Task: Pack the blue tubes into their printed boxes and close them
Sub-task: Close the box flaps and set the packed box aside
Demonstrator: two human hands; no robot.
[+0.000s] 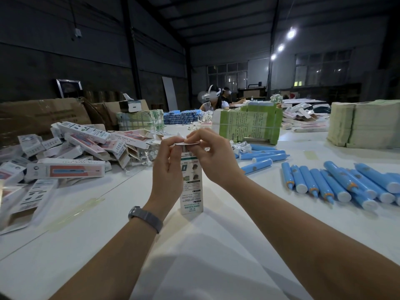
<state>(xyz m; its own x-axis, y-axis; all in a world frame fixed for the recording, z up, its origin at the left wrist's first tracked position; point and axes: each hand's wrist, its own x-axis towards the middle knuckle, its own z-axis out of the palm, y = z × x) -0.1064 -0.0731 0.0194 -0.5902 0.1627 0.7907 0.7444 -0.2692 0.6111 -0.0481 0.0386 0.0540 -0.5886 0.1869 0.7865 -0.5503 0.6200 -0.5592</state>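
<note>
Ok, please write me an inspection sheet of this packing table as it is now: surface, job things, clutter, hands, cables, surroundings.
Surface: white table, pieces of pale tape stuck on it.
Job's things: one printed box standing upright at centre, its top flap being folded; loose blue tubes lying at right; heap of printed boxes at left.
Clutter: green bundled cartons, stack of flat pale cartons, brown cardboard boxes.
Hands: left hand grips the box's upper part; right hand pinches the flap; wristwatch on the left wrist.
Cables: nothing seen on the table.
Surroundings: dark warehouse hall, ceiling lamps, two other workers seated far behind.
</note>
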